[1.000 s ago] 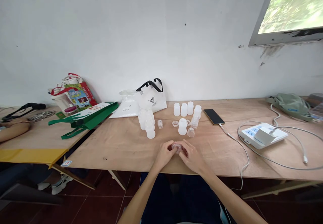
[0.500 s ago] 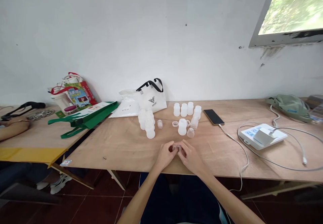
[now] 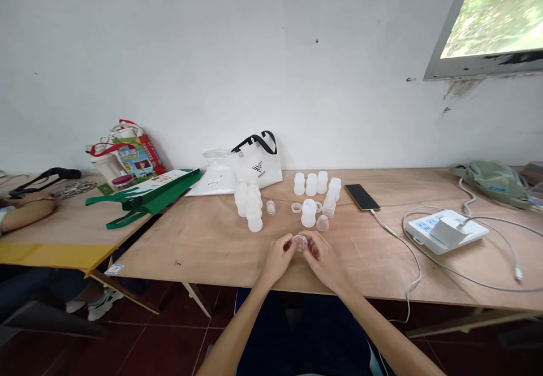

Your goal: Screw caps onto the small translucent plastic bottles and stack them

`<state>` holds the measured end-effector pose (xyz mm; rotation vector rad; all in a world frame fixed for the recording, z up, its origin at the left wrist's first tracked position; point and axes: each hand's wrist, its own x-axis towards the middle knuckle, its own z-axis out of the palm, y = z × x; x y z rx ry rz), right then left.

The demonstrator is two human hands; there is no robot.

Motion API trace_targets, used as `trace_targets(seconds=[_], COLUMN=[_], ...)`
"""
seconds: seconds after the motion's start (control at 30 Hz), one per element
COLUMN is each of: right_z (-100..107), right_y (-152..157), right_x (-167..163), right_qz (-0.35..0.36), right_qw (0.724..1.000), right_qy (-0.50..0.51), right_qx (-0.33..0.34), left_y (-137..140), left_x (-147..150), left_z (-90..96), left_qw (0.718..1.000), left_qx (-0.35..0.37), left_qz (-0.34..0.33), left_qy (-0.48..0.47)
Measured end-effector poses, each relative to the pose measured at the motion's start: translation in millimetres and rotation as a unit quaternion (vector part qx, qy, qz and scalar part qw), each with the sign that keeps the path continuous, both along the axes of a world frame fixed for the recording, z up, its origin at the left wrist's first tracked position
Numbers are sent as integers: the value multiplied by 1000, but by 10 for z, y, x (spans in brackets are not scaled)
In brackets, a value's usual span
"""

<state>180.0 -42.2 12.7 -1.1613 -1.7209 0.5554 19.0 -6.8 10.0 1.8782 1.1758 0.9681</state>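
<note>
Reading left to right against the black phone (image 3: 362,197), we record white bottles (image 3: 254,221) well to its left. Nearer us and left of it, our left hand (image 3: 278,256) and right hand (image 3: 322,256) pinch a clear round piece (image 3: 301,243); a power strip (image 3: 424,227) lies right of the phone.

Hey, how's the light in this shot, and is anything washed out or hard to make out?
In the head view, the window is brightest, greenery outside washed out and blurry; the same head view shows a dim floor and a clear piece in the hands, too small to read in detail.
</note>
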Motion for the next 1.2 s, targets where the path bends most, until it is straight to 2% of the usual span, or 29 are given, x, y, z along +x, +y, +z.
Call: trace_targets(seconds=[0.17,0.3,0.5,0.73,0.87,1.0,1.1,1.2], right_z=[-2,-17,-9,-114,-137,-77,3,77], right_y=[12,26,4,31,67,177,300,417], right_x=[-1,7,20,34,87,151,171,178], right_qz=[-6,-12,29,35,6,-85,-151,-175], right_qw=[1000,1000,999,997,998,976,952,932], right_qy=[-1,-1,-27,62,-16,-130,-209,-273], right_qx=[-6,1,10,3,65,152,167,162], left_y=[-40,-73,3,4,-38,-39,-35,-35], left_x=[11,2,-15,-2,13,22,24,24], left_z=[58,94,-9,5,35,-6,-44,-66], left_qw=[1000,1000,992,977,979,985,987,989], left_qx=[7,-7,-50,-94,-93,-88,-74,-76], left_qz=[15,-8,-8,-65,-62,-57,-53,-45], left_qy=[2,-24,-113,-181,-169,-137,-132,-117])
